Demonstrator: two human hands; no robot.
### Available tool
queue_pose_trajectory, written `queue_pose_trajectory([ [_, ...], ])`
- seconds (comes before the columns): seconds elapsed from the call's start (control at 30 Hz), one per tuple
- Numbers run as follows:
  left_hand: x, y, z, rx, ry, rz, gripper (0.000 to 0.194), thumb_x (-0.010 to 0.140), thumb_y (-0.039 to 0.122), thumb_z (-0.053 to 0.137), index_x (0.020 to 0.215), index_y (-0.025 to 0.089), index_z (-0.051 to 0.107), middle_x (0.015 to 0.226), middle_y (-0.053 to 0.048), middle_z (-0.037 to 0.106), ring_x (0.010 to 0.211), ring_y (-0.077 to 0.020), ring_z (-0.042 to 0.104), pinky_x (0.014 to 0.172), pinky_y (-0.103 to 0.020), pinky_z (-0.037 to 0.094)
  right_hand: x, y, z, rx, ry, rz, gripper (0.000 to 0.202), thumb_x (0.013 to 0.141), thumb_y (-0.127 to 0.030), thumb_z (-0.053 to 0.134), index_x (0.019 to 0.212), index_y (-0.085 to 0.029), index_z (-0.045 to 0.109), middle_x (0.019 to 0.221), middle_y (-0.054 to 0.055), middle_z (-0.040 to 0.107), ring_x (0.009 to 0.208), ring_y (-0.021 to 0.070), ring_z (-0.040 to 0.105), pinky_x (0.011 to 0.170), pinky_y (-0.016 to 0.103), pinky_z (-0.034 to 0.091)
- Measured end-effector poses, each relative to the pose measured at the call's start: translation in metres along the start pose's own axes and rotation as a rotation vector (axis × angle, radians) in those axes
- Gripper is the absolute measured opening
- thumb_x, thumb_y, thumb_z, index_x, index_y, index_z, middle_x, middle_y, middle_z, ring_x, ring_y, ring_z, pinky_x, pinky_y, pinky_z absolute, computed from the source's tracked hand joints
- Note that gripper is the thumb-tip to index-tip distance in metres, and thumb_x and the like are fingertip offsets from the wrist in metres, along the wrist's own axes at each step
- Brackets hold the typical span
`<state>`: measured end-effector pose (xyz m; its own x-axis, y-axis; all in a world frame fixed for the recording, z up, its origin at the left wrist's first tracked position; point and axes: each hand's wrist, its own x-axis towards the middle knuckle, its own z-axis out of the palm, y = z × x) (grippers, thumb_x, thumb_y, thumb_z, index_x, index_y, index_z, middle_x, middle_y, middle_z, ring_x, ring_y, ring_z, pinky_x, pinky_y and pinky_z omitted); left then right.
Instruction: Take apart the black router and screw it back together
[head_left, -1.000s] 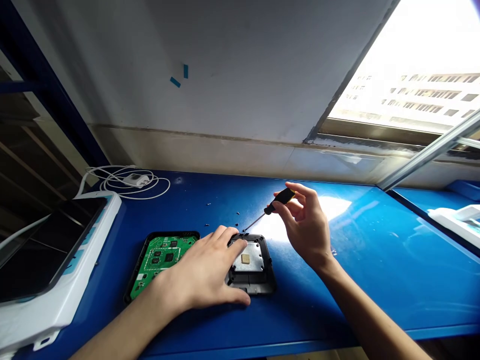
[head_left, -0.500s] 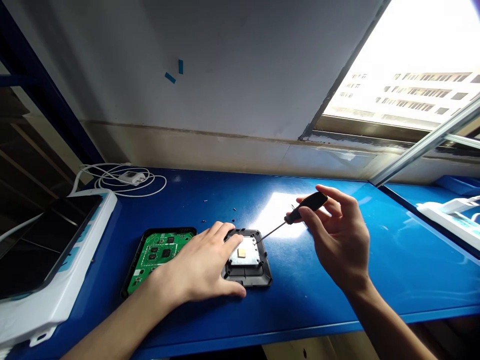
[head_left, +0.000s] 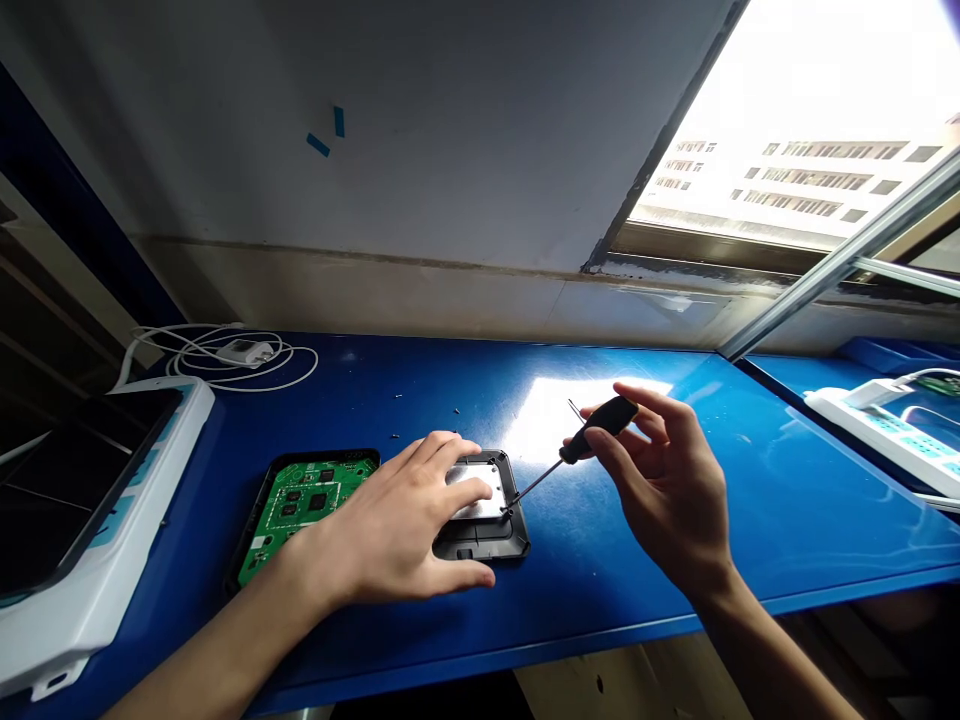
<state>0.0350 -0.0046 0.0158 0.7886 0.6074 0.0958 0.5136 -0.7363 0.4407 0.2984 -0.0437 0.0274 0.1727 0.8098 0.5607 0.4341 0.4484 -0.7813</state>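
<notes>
Now the slim steel screwdriver with a black handle (head_left: 600, 430) points at the near right corner of the square silver metal plate (head_left: 485, 474), having moved from its far right corner. The right hand (head_left: 671, 485) grips the handle with its fingers. Spread and gripping nothing, the left hand (head_left: 405, 515) rests on the plate, its index finger now covering the tan pad. Underneath, the black plastic cover (head_left: 487, 544) lies on the blue counter (head_left: 600, 590).
</notes>
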Motion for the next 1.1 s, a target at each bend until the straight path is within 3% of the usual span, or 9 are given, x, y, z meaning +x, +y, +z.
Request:
queue_pose_trajectory([
  [0.5, 0.0036, 0.0026, 0.0059, 0.066, -0.038, 0.095, 0.059, 0.083, 0.063, 0.077, 0.13, 0.03, 0.069, 0.149, -0.014, 0.053, 0.143, -0.036, 0.041, 0.119, -0.054, 0.041, 0.0006, -0.0015, 0.0042, -0.013, -0.024, -0.02, 0.041, 0.089, -0.021, 0.075, 0.126, -0.025, 0.058, 0.102, 0.004, 0.075, 0.093, 0.0243, 0.081, 0.071, 0.033, 0.072],
  [1.1, 0.0057, 0.0026, 0.0067, 0.024, -0.067, 0.09, 0.049, 0.088, 0.049, 0.079, 0.131, 0.029, 0.068, 0.141, -0.012, 0.057, 0.134, -0.0339, 0.048, 0.11, -0.053, 0.049, -0.0031, 0.0059, 0.0005, 0.014, 0.004, 0.041, 0.039, 0.09, -0.024, 0.074, 0.126, -0.027, 0.058, 0.104, 0.004, 0.075, 0.09, 0.0239, 0.081, 0.072, 0.034, 0.073],
])
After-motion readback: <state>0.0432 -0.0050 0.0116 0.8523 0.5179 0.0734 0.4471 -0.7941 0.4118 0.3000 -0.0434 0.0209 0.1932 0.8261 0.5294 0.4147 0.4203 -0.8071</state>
